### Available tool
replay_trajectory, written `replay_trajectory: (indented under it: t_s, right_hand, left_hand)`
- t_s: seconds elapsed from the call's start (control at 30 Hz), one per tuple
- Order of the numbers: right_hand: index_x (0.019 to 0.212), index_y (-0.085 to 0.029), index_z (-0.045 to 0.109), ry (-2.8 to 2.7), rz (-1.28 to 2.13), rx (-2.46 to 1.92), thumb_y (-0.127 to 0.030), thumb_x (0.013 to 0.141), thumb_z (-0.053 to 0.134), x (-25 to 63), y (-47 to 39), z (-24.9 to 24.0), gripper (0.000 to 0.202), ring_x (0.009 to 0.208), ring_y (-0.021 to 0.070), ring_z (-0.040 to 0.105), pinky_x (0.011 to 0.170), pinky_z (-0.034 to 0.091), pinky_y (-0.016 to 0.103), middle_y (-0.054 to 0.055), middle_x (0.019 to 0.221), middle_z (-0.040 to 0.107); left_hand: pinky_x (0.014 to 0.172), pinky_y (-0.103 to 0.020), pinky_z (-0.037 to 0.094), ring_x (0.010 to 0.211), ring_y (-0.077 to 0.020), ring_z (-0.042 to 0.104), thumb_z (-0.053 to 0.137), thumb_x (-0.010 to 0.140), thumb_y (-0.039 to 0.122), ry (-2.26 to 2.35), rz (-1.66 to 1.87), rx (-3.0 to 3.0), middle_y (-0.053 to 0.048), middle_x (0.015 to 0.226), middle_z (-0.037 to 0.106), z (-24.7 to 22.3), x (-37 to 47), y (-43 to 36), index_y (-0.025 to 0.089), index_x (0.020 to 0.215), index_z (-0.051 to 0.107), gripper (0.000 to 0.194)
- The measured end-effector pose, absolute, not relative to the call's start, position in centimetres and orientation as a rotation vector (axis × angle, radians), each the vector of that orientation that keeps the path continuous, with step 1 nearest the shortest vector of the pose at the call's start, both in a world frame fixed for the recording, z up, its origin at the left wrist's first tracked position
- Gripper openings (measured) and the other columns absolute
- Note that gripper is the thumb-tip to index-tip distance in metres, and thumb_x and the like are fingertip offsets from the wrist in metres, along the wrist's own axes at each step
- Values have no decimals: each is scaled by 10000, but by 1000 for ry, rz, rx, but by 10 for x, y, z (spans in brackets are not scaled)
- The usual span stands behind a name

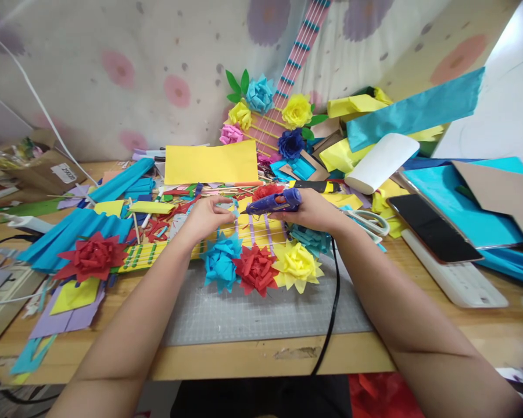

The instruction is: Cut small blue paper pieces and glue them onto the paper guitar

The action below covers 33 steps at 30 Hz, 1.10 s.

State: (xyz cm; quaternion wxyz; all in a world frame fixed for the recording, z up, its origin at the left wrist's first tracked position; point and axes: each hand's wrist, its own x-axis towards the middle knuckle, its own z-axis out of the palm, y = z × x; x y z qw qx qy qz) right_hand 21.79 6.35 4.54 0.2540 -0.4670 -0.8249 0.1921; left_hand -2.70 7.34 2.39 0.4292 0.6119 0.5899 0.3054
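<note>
My right hand (311, 210) is wrapped round a blue glue gun (272, 202), whose nozzle points left toward my left hand (211, 217). The thumb and fingers of my left hand pinch a small blue piece (234, 209) close to the nozzle. Below both hands lies a yellow paper guitar (246, 226) with purple strips. Along its near edge sit a blue flower (222, 261), a red flower (256, 268) and a yellow flower (297, 265). Another red flower (91, 257) rests at the left.
A grey cutting mat (261, 316) lies under the guitar. White scissors (368, 220), a phone (433, 226) and a white keyboard (457, 276) are at the right. Behind stands a pink guitar (294, 75). A black cord (333, 302) hangs over the table's front edge.
</note>
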Motion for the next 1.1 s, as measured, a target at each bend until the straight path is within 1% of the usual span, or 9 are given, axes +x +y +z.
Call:
replay_trajectory:
  t_s: [0.17, 0.27, 0.37, 0.43, 0.53, 0.63, 0.8, 0.93, 1.1]
  right_hand:
    - [1047, -216, 698, -2265, 540, -1287, -472, 760, 632, 219, 64, 46, 390, 909, 230, 643, 779, 481, 308, 50, 1017, 713]
    - [1033, -215, 695, -2250, 526, -1299, -506, 752, 624, 220, 66, 43, 411, 889, 230, 642, 750, 480, 307, 44, 1005, 711]
    - [1018, -204, 692, -2229, 515, -1312, -528, 744, 618, 221, 68, 39, 432, 862, 230, 640, 713, 475, 306, 47, 981, 712]
    - [1010, -199, 691, -2218, 517, -1313, -532, 741, 618, 221, 69, 38, 434, 852, 229, 640, 699, 470, 302, 49, 969, 712]
    - [1003, -200, 691, -2219, 520, -1306, -528, 743, 616, 222, 69, 38, 425, 850, 226, 640, 694, 466, 299, 49, 967, 712]
    - [1000, -202, 691, -2220, 517, -1299, -526, 741, 617, 222, 69, 38, 422, 849, 226, 641, 694, 465, 300, 47, 961, 712]
    - [1006, -200, 690, -2220, 507, -1301, -529, 739, 617, 222, 69, 38, 429, 862, 234, 640, 699, 469, 306, 50, 979, 711]
    - [1011, -199, 688, -2213, 487, -1309, -536, 734, 623, 222, 69, 38, 441, 876, 241, 638, 709, 476, 313, 53, 985, 711]
    - [1024, -204, 689, -2219, 498, -1323, -531, 745, 615, 220, 68, 39, 437, 879, 241, 639, 715, 483, 316, 52, 995, 710]
  left_hand:
    - [776, -322, 500, 824, -234, 684, 695, 600, 271, 1486, 717, 1585, -11, 700, 728, 29, -32, 74, 132, 1110, 633, 532]
    - [733, -316, 494, 835, -247, 681, 680, 618, 282, 1604, 709, 1682, -23, 722, 730, 29, -44, 79, 152, 1082, 631, 483]
    - [674, -301, 482, 847, -246, 679, 647, 663, 286, 1749, 663, 1759, -27, 745, 732, 29, -53, 84, 182, 1063, 596, 417]
    - [649, -290, 471, 836, -238, 679, 623, 689, 281, 1761, 622, 1791, -26, 743, 730, 29, -55, 85, 195, 1009, 581, 335]
    - [629, -279, 460, 787, -224, 677, 611, 700, 280, 1686, 578, 1846, -29, 733, 724, 29, -52, 84, 202, 863, 583, 183]
    - [589, -279, 441, 718, -222, 664, 608, 701, 290, 1670, 540, 1901, -36, 698, 709, 30, -49, 82, 200, 769, 580, 116]
    - [567, -273, 417, 679, -202, 630, 627, 676, 328, 1649, 593, 1928, -42, 709, 688, 27, -48, 82, 188, 707, 590, 148]
    - [548, -263, 407, 629, -175, 599, 662, 630, 367, 1565, 703, 1777, -30, 673, 664, 23, -52, 85, 177, 688, 582, 214]
    - [544, -249, 401, 605, -153, 579, 725, 562, 356, 1608, 814, 1681, -11, 623, 639, 24, -60, 89, 173, 633, 576, 247]
